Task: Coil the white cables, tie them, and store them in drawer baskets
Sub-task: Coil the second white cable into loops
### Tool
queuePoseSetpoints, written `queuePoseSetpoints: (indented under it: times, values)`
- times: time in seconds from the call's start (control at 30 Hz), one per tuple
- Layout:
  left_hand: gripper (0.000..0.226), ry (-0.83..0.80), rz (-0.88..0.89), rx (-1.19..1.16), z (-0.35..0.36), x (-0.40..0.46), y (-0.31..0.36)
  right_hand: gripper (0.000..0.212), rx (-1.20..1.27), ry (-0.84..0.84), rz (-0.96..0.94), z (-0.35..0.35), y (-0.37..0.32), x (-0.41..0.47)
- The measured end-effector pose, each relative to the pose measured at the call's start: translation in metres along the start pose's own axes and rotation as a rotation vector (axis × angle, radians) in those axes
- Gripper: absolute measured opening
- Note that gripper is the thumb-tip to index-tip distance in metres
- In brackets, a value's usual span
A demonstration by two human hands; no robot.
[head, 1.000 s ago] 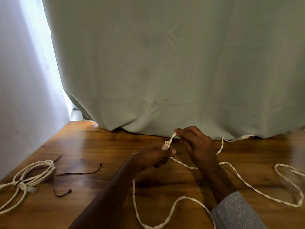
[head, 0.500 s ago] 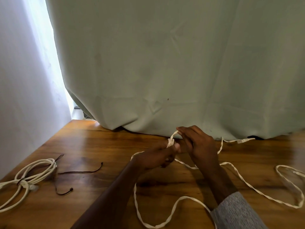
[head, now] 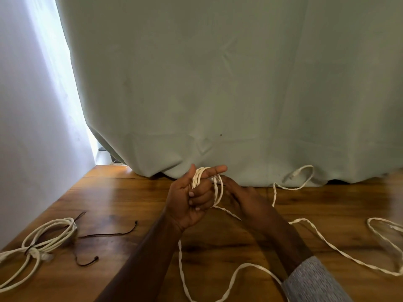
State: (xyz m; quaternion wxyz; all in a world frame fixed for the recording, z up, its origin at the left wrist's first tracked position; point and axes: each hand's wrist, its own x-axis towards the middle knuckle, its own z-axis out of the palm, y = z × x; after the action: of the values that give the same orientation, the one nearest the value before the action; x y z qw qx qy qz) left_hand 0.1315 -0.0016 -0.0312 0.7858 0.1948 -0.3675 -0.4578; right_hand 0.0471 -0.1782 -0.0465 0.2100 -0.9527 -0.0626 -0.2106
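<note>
A long twisted white cable [head: 318, 240] trails in loops over the wooden table [head: 135, 199]. My left hand [head: 192, 201] is turned palm up near the table's far edge, with several turns of the cable [head: 197, 179] wound round its raised index finger and its other fingers curled on the strands. My right hand [head: 246, 197] sits just behind and to the right, blurred; the cable loop [head: 219, 188] hangs in front of it, and whether it grips the cable I cannot tell. A coiled, tied white cable [head: 48, 238] lies at the left.
A pale green curtain [head: 218, 83] hangs down onto the table's far edge. Thin dark ties [head: 109, 234] lie on the wood beside the tied coil. A white wall [head: 26, 127] borders the table's left side. More cable loops lie at the far right [head: 383, 223].
My left hand has rotated palm up and lifted, with cable turns now wound over its index finger. My right hand dropped back behind the loop. The cable end near the curtain shifted.
</note>
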Motion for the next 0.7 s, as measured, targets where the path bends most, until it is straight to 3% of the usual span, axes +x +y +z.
queuePoseSetpoints:
  times: [0.2,0.5,0.7]
  values:
    - [0.07,0.123,0.134,-0.02,0.001,-0.001,0.006,0.044,-0.094,-0.087,-0.026,0.005,-0.004,0.003]
    - [0.064,0.386,0.297,0.055,0.007,-0.001,0.004,0.054,-0.151,-0.245,-0.009,0.005,-0.027,0.003]
    - [0.06,0.579,0.376,0.11,0.007,0.005,0.002,0.039,-0.208,-0.275,-0.037,0.003,-0.028,0.002]
